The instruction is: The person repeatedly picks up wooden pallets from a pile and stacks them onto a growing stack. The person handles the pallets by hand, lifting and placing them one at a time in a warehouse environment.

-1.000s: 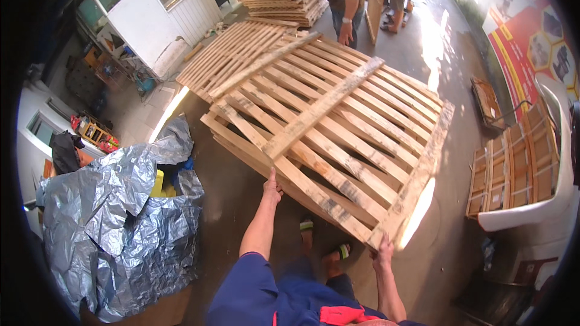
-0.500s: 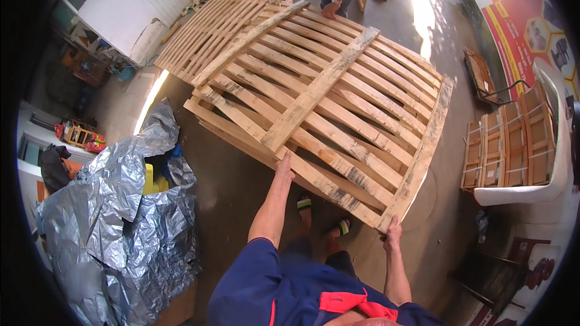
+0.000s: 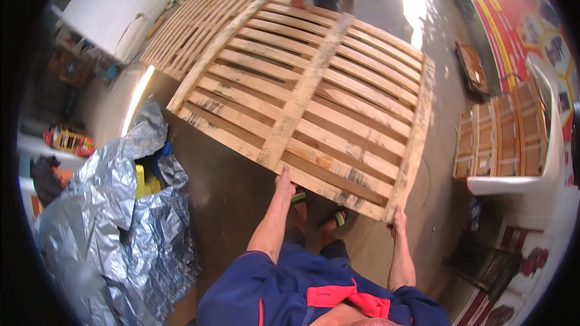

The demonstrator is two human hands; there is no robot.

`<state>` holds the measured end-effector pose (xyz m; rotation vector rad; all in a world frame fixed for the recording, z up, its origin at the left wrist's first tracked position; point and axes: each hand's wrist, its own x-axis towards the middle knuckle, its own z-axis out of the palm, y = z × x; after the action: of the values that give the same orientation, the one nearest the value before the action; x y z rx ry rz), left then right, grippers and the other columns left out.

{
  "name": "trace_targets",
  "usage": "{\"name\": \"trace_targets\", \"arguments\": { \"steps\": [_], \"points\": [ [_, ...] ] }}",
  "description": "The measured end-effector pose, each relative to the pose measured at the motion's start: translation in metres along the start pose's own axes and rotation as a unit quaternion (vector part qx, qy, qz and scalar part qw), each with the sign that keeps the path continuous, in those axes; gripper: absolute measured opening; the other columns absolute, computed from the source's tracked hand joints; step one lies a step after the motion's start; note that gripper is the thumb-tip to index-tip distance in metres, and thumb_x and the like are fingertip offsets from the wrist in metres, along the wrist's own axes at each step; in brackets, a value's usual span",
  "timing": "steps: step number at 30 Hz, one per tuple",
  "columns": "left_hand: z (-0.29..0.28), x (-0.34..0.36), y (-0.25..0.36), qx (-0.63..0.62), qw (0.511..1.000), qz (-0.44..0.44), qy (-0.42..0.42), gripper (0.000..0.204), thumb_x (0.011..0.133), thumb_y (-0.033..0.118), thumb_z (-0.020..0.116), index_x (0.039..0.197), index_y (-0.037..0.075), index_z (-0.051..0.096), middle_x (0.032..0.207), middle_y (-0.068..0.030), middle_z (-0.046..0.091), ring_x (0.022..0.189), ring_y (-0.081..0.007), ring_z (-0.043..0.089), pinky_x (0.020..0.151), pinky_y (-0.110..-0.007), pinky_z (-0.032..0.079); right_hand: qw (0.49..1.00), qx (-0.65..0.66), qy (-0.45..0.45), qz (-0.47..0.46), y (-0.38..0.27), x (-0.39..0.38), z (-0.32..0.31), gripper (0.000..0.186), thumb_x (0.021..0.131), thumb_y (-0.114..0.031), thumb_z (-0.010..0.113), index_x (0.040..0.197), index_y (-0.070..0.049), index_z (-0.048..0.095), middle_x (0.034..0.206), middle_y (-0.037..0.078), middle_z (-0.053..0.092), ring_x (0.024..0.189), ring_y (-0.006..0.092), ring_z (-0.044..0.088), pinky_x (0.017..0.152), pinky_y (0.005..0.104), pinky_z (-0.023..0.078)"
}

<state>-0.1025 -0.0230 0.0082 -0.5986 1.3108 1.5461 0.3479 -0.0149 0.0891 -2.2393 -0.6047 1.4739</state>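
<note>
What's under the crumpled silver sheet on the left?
Through an opening in the silver sheet, something yellow shows, with something blue near it. The rest is covered; what these are, and what else lies beneath, cannot be seen.

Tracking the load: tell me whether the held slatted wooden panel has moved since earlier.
Yes: judged against the silver sheeting, the left end of the slatted wooden panel has shifted down the picture.

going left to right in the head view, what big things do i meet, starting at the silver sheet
Crinkled silver plastic sheet → large slatted pale wooden panel → brown rectangular cardboard-like boxes with pale straps.
</note>
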Motion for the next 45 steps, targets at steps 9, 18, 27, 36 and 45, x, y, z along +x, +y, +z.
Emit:
{"name": "trace_targets", "arguments": {
  "steps": [9,18,27,36,45],
  "points": [
    [0.034,0.059,0.090,0.111,0.991,0.006,-0.072,0.064,0.093,0.044,0.056,0.138,0.003,0.036,0.134,-0.0164,0.049,0.121,-0.0379,0.050,0.101,-0.063,0.040,0.996,0.006,0.061,-0.072,-0.081,0.036,0.094,0.048,0.088,-0.050,0.060,0.103,-0.005,0.057,0.079,0.007,0.059,0.061,0.0167,0.056,0.044,0.0334,0.044],
    [0.040,0.047,0.106,0.223,0.972,-0.013,-0.069,0.071,0.093,0.052,0.052,0.137,0.000,0.036,0.128,-0.0222,0.052,0.113,-0.0444,0.055,0.095,-0.061,0.044,0.992,-0.045,0.092,-0.074,-0.086,0.041,0.104,0.065,0.083,-0.060,0.060,0.111,-0.002,0.053,0.094,0.014,0.060,0.078,0.0223,0.058,0.057,0.0362,0.048],
    [0.025,0.040,0.110,0.312,0.946,-0.013,-0.084,0.069,0.092,0.057,0.049,0.129,-0.001,0.045,0.108,-0.0245,0.062,0.094,-0.0396,0.065,0.079,-0.050,0.053,0.993,-0.025,0.014,-0.117,-0.087,0.045,0.097,0.064,0.084,-0.059,0.059,0.112,-0.001,0.060,0.096,0.018,0.065,0.087,0.0241,0.061,0.073,0.0373,0.050],
    [0.013,0.006,0.064,0.317,0.945,-0.076,-0.040,0.065,0.094,0.054,0.049,0.126,-0.002,0.046,0.108,-0.0248,0.063,0.094,-0.0387,0.066,0.072,-0.045,0.055,0.991,-0.105,0.032,-0.081,-0.065,0.047,0.053,0.060,0.088,-0.061,0.052,0.110,-0.006,0.054,0.086,0.009,0.059,0.072,0.0187,0.054,0.053,0.0355,0.045],
    [-0.009,-0.037,0.037,0.284,0.958,0.024,-0.034,0.058,0.094,0.051,0.050,0.126,0.002,0.049,0.101,-0.0170,0.067,0.081,-0.0312,0.068,0.060,-0.040,0.056,0.995,-0.034,-0.031,-0.090,-0.041,0.032,0.038,0.041,0.095,-0.050,0.049,0.105,-0.010,0.051,0.076,0.002,0.056,0.059,0.0141,0.054,0.046,0.0312,0.043]
  ]
}}
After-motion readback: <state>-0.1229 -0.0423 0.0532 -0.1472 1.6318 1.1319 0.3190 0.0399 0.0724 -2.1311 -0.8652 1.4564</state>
